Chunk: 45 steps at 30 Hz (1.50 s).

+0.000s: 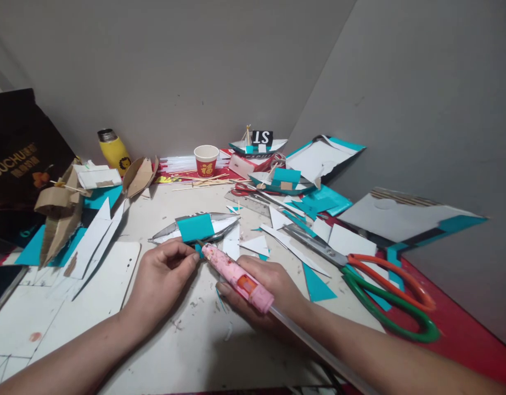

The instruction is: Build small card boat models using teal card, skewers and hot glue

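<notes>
My right hand (263, 288) is wrapped round a pink glue gun (236, 277), its nozzle pointing up-left, with a clear glue stick sticking out of the back towards me. My left hand (164, 274) is closed in a pinch on a small teal paper piece (198, 250) right at the nozzle tip. Just beyond the fingers lies a paper boat (195, 226) with a teal square on its white and grey hull.
Large scissors (376, 280) with orange and green handles lie to the right. Teal and white paper scraps cover the table (187, 340). A red paper cup (206, 159), a yellow bottle (114, 150), wooden sticks and other paper boats (284, 181) sit at the back. A cardboard model (61, 211) stands left.
</notes>
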Tool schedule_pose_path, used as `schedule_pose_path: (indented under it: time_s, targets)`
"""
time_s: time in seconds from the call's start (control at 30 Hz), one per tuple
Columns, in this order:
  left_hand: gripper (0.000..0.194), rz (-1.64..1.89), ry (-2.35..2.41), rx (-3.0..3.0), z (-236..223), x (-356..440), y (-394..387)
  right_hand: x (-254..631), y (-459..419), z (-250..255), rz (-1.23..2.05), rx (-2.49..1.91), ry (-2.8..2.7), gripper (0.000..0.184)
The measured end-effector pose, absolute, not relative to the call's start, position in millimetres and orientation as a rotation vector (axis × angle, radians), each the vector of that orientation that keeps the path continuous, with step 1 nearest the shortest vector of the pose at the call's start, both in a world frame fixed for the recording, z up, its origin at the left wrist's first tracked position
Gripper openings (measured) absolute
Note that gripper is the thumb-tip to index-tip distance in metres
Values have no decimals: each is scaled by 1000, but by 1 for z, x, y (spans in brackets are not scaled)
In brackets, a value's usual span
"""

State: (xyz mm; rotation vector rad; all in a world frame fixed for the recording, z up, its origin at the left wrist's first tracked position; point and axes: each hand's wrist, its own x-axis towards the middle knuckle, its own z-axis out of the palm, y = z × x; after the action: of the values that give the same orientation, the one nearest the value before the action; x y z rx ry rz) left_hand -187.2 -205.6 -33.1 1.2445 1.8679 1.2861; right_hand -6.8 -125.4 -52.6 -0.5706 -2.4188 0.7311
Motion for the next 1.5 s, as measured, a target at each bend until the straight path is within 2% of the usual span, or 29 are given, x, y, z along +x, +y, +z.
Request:
schedule_pose_path:
  time_s: [0.97, 1.5]
  targets:
    - [13, 1290, 1869, 1196, -33, -186, -205, -7, -125, -50, 776, -678, -2438, 31]
    - [13, 1355, 1887, 1081, -33, -184, -201, -3, -125, -52, 570, -579, -2430, 29]
